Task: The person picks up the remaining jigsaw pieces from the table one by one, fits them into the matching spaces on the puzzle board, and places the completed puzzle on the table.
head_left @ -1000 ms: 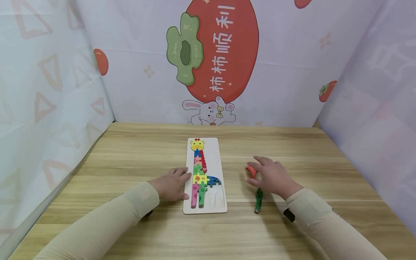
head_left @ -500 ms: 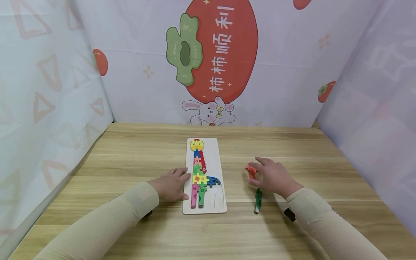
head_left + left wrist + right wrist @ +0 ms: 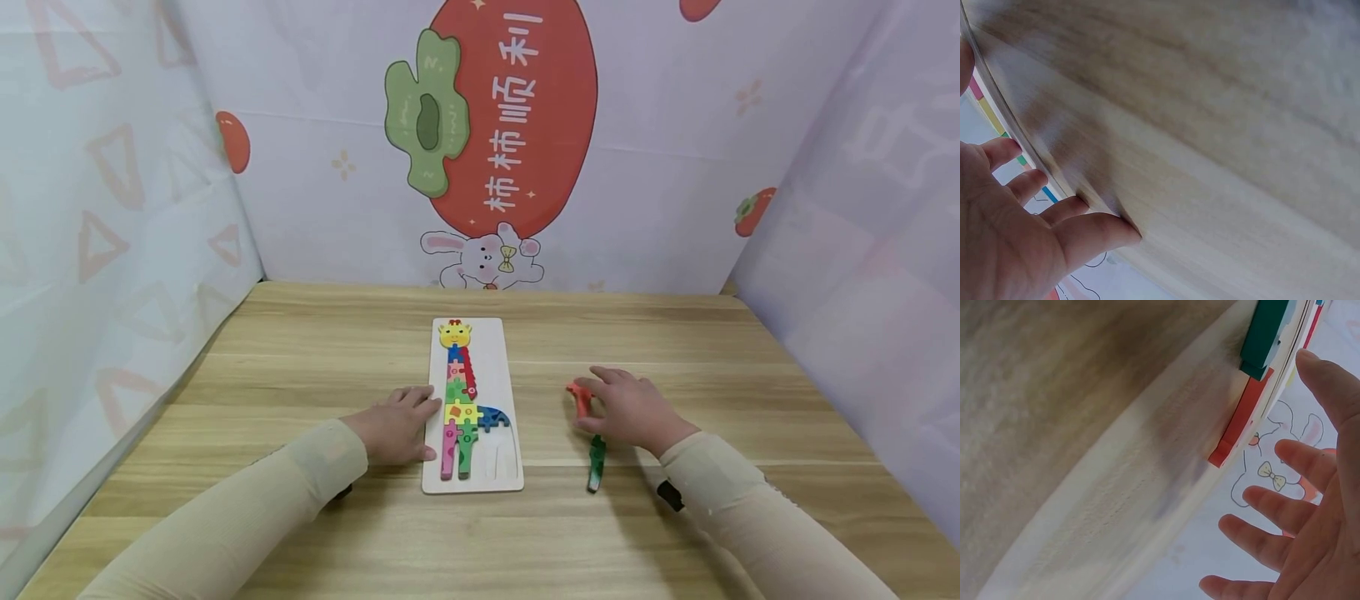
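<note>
A pale wooden puzzle board (image 3: 491, 358) lies on the table, with a giraffe made of several coloured, numbered pieces set in its left part. Beneath the blue piece (image 3: 492, 417), a leg-shaped recess at the lower right shows bare wood. My left hand (image 3: 396, 425) rests at the board's left edge, fingers loosely spread and holding nothing. Over on the right, my right hand (image 3: 630, 408) hovers with parted fingers above an orange-red puzzle piece (image 3: 581, 398) and a green puzzle piece (image 3: 596, 467). In the right wrist view, both the green piece and orange-red piece lie apart from the fingers.
The wood-grain table (image 3: 322, 350) is enclosed by white printed cloth at the back and both sides. On the back cloth (image 3: 300, 208) are a large persimmon and a rabbit. A small black object (image 3: 669, 496) shows under the right wrist.
My right hand has shifted slightly to the right, uncovering more of the orange-red piece. My left hand, the board and the loose pieces look unmoved.
</note>
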